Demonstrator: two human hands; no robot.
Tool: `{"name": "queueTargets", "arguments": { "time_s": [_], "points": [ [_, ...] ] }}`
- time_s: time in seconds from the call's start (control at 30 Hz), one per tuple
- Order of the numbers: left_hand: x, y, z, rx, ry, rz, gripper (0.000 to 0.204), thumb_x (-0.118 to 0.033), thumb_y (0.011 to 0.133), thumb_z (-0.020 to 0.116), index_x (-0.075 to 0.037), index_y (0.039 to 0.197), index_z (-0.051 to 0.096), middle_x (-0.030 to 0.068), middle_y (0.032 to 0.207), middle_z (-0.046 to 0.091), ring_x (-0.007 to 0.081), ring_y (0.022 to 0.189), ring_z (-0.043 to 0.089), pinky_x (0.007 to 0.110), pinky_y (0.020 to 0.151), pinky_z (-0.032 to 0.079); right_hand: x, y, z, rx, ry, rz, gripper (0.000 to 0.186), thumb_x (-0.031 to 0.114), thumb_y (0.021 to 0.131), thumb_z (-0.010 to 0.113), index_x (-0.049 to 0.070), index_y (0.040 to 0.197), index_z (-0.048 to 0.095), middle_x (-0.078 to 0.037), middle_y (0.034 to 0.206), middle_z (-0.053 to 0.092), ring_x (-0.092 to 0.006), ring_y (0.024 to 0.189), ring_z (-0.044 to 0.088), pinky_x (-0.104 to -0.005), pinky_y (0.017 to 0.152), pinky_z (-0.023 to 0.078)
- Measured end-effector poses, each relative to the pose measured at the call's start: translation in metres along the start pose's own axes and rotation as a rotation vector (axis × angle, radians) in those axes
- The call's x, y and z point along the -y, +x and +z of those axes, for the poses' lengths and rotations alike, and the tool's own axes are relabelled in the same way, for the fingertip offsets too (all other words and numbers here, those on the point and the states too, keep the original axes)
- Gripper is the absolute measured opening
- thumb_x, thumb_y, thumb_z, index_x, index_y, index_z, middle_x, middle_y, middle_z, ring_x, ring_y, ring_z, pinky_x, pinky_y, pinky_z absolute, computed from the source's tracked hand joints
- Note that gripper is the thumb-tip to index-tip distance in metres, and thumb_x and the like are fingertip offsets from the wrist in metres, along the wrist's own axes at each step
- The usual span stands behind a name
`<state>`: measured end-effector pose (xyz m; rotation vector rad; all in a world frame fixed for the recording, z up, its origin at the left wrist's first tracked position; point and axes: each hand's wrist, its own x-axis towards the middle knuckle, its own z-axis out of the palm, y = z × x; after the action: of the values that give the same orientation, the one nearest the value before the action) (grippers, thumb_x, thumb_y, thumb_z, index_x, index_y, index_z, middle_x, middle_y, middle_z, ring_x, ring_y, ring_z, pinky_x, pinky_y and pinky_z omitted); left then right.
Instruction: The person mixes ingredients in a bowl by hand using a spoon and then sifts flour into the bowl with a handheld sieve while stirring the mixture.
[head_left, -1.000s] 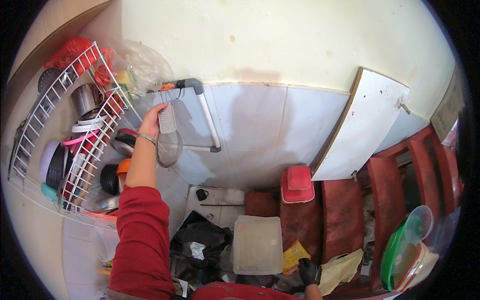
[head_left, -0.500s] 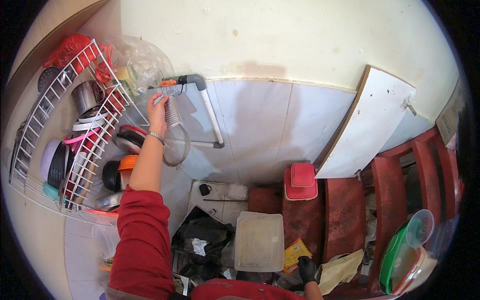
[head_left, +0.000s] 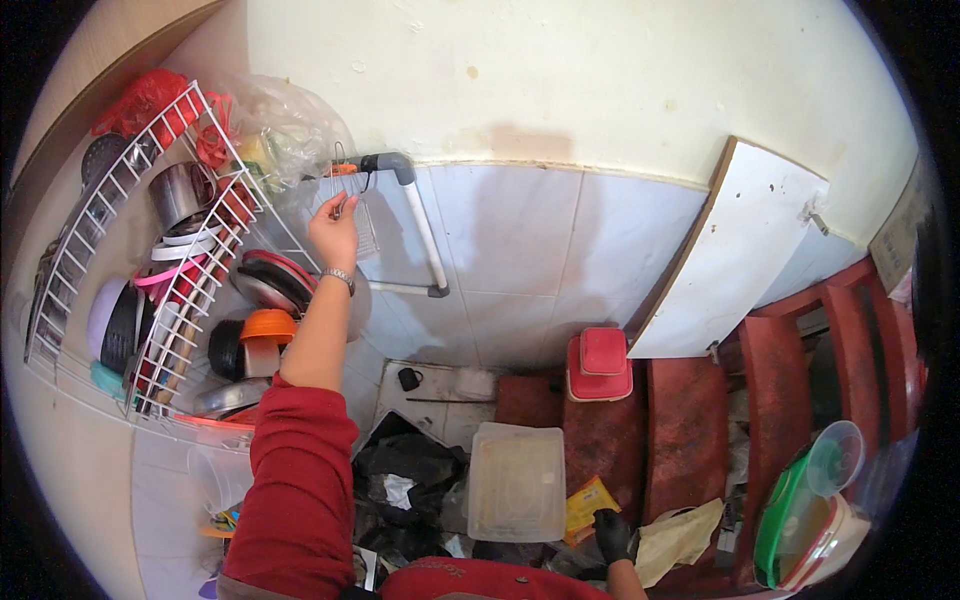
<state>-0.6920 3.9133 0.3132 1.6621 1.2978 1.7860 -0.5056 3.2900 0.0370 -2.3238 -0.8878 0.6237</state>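
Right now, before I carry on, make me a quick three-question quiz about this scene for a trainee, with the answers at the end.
1. Which of the person's hands is raised beside the metal grater: the left or the right?
2. True or false: the yellow packet lies to the right of the plastic tub in the picture.
3. Fill in the blank: the white board by the red stairs leans against the ____.

Key:
1. The left hand.
2. True.
3. Wall.
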Motion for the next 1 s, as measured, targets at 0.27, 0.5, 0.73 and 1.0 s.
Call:
{"name": "queueTargets", "arguments": {
  "time_s": [0.27,0.5,0.73,1.0],
  "points": [
    [-0.077,-0.040,0.022,0.448,-0.464,-0.282,0.019,-0.007,0.074,0.068,0.001,0.090,0.064,0.0036,0.075,0.062,0.0069,0.064,0.055,0.019,0.056,0.044,0.014,0.016,0.003,0.031,0.163,0.004,0.023,0.020,0.084,0.050,0.000,0.085,0.062,-0.013,0.075,0.062,-0.0187,0.069,0.060,-0.0292,0.062,0.045],
    [-0.107,-0.201,-0.015,0.914,-0.448,-0.354,0.013,-0.010,0.076,0.066,-0.001,0.086,0.065,0.0028,0.080,0.064,0.0071,0.074,0.056,0.023,0.066,0.046,0.205,0.086,-0.039,-0.202,0.865,-0.113,0.022,0.013,0.087,0.049,-0.001,0.103,0.055,-0.008,0.097,0.058,-0.0175,0.090,0.053,-0.0298,0.080,0.042],
    [-0.103,-0.312,-0.061,1.215,-0.432,-0.518,0.014,-0.006,0.076,0.065,-0.001,0.089,0.064,0.0029,0.080,0.064,0.0061,0.073,0.056,0.021,0.068,0.045,0.286,0.107,-0.041,0.113,1.114,-0.035,0.022,0.015,0.089,0.048,0.000,0.101,0.058,-0.004,0.089,0.061,-0.0122,0.080,0.054,-0.0259,0.070,0.043],
    [-0.091,-0.214,-0.048,1.019,-0.371,-0.420,0.013,-0.013,0.085,0.054,-0.004,0.088,0.062,0.0011,0.088,0.063,0.0050,0.075,0.053,0.021,0.065,0.044,0.273,0.109,-0.049,-0.175,1.451,-0.026,0.032,0.033,0.091,0.043,0.005,0.080,0.055,-0.004,0.073,0.056,-0.0149,0.069,0.055,-0.0280,0.063,0.044]
  ]
}}
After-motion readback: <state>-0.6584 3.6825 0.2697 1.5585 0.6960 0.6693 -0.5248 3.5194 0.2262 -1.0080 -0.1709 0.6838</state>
